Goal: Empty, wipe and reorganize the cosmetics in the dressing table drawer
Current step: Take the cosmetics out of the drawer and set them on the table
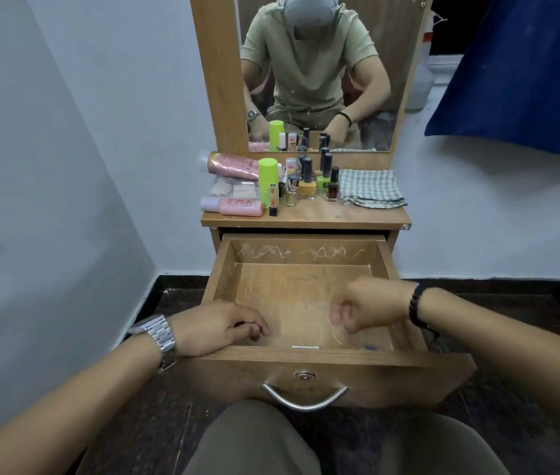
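**A:** Your drawer (306, 359) is pulled right out and looks all but emptied. The cosmetics (271, 181) stand crowded on the left and middle of the dressing table top (306, 214), and the checked cloth (371, 188) lies folded at its right edge, untouched. So wiping is the step in hand, I'd say.

**B:** And your hands?

**A:** Your left hand (220, 325) rests at the drawer's near left corner, fingers curled down over the front edge, gripping nothing that I can see. Your right hand (364, 308) hovers over the drawer's right half, loosely fisted; it's blurred, so whether it pinches some small scrap I can't tell.

**B:** Anything left inside?

**A:** Two things against the front wall: a small white strip (305, 346) near the middle and a blue speck (369, 346) toward the near right corner. Lift those out first, or the cloth will only push them about.

**B:** Then how should you wipe?

**A:** Take the cloth with your right hand, since it lies on that side, and keep your left on the front edge to steady the drawer, which hangs far out. Start along the back wall, where the pale smears are heaviest, and draw toward yourself in overlapping passes. Work the corners with a fingertip inside the cloth. Reach over the bottles carefully; the tall ones by the cloth would tip easily.
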Available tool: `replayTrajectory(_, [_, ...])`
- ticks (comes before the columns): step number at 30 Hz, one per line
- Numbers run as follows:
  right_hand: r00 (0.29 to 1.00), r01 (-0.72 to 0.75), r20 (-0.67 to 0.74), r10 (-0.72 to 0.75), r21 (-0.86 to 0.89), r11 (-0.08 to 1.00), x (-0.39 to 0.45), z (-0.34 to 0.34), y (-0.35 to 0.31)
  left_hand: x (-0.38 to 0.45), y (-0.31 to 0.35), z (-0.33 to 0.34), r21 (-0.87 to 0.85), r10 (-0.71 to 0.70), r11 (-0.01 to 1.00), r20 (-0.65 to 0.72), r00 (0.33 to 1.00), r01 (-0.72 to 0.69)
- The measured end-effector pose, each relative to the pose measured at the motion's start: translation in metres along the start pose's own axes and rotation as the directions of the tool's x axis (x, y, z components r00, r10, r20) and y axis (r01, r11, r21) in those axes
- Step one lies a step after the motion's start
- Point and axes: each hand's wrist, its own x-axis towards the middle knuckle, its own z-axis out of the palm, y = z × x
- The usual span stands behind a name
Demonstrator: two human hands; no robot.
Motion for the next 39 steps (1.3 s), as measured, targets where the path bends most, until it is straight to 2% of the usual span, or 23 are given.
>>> replayTrajectory(3, [0.985, -0.046, 0.164, 0.057, -0.072, 0.996, -0.005, 0.015, 0.001, 0.011, 0.010, -0.001, -0.074, -0.013, 0.997, 0.143, 0.990, 0.024])
replayTrajectory(5, [0.977, -0.048, 0.202, 0.070, -0.112, 0.993, -0.004, 0.020, -0.001, 0.019, 0.016, 0.001, -0.087, -0.001, 0.996, 0.194, 0.981, 0.018])
replayTrajectory(13, [0.981, 0.014, 0.193, 0.013, -0.134, 0.991, -0.012, 0.018, -0.003, 0.037, 0.028, 0.005, 0.017, -0.060, 0.998, 0.285, 0.957, 0.058])
replayTrajectory(17, [0.984, 0.018, 0.178, 0.006, -0.129, 0.992, -0.016, 0.018, -0.001, 0.043, 0.029, 0.008, 0.039, -0.069, 0.997, 0.288, 0.955, 0.061])
replayTrajectory(25, [0.987, -0.015, 0.160, 0.016, -0.003, 1.000, -0.018, 0.024, 0.005, 0.047, 0.032, 0.012, -0.008, -0.055, 0.998, 0.261, 0.964, 0.060])
replayTrajectory(28, [0.988, 0.018, 0.155, -0.022, 0.024, 1.000, -0.019, 0.023, 0.005, 0.046, 0.035, 0.011, 0.004, -0.072, 0.997, 0.271, 0.960, 0.074])
replayTrajectory(31, [0.995, 0.050, 0.077, -0.058, 0.109, 0.993, -0.021, 0.023, 0.003, 0.043, 0.036, 0.009, -0.022, -0.080, 0.996, 0.284, 0.956, 0.090])
replayTrajectory(34, [1.000, 0.013, -0.029, -0.005, 0.287, 0.958, -0.019, 0.025, 0.002, 0.039, 0.037, 0.009, -0.101, -0.084, 0.989, 0.226, 0.971, 0.109])
replayTrajectory(36, [0.996, -0.013, -0.066, 0.052, 0.494, 0.869, -0.017, 0.023, 0.001, 0.038, 0.036, 0.010, -0.194, -0.105, 0.972, 0.144, 0.984, 0.132])
replayTrajectory(39, [0.979, 0.057, -0.167, 0.121, 0.783, 0.619, -0.016, 0.016, -0.004, 0.034, 0.032, 0.014, -0.412, -0.162, 0.898, 0.017, 0.987, 0.154])
